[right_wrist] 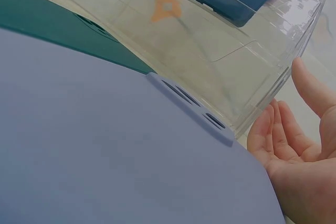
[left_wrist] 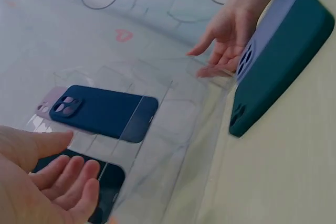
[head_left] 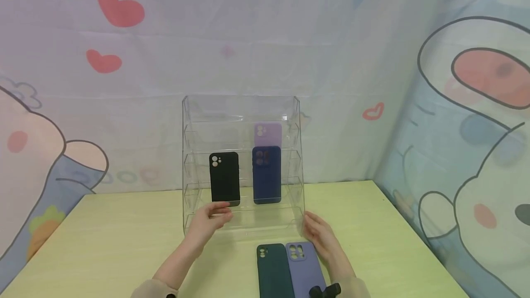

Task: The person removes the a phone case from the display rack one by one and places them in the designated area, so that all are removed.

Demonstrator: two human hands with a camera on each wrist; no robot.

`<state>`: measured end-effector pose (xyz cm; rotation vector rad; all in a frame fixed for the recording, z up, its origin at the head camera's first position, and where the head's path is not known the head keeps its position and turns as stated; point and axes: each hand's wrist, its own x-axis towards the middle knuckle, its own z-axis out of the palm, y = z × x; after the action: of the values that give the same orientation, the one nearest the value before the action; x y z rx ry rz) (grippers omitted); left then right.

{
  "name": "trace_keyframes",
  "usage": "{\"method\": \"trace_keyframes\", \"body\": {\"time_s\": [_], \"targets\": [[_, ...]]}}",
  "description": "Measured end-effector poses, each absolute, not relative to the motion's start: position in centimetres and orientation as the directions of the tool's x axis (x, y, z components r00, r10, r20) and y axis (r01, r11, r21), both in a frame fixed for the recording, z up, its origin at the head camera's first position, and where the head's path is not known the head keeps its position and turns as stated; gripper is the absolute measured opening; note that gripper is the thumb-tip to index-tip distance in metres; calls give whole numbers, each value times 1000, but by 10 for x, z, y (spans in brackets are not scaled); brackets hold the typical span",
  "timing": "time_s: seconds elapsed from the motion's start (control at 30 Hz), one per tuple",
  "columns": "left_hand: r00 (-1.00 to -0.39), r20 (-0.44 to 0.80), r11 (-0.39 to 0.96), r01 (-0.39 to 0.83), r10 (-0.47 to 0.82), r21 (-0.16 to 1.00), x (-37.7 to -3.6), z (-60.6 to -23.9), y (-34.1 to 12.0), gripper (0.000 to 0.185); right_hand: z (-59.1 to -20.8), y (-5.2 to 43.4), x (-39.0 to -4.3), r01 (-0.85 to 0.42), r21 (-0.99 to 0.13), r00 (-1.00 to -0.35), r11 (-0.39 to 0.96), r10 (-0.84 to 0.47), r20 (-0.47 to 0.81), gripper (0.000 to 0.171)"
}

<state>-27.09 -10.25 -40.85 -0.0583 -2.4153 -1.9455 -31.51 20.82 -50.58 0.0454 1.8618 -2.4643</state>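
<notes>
Two phone cases lie nearest, with both hands at a clear tiered rack.

Dark green case (head_left: 271,270) and lilac case (head_left: 304,268) lie side by side on the table (head_left: 103,243), in front of the clear rack (head_left: 242,109). Left hand (head_left: 211,220), fingers relaxed and holding nothing, is at the rack's front left; right hand (head_left: 319,233), likewise loose, at its front right corner. On the rack's tiers rest a black case (head_left: 225,178), a navy case (head_left: 267,176) and a pale purple case (head_left: 268,133).

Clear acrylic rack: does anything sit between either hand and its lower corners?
Nothing visible does. The left hand is at the clear acrylic rack by its lower left front; the right hand is beside its lower right corner. The dark green case and lavender case lie in front, beside the right hand, not between.
</notes>
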Motion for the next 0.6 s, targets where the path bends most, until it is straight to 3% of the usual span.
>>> {"method": "trace_keyframes", "body": {"time_s": [0.27, 0.6], "targets": [[-971, 212, 238, 182, -107, 954, -290, -388, -122, 42, -507, 209, -317, 61, -961, -998, -271, -18, -58, 51], [-885, 433, 300, 372, -170, 878, -315, -373, -133, 45, -507, 208, -315, 64, -964, -998, -258, -22, -60, 52]]}}
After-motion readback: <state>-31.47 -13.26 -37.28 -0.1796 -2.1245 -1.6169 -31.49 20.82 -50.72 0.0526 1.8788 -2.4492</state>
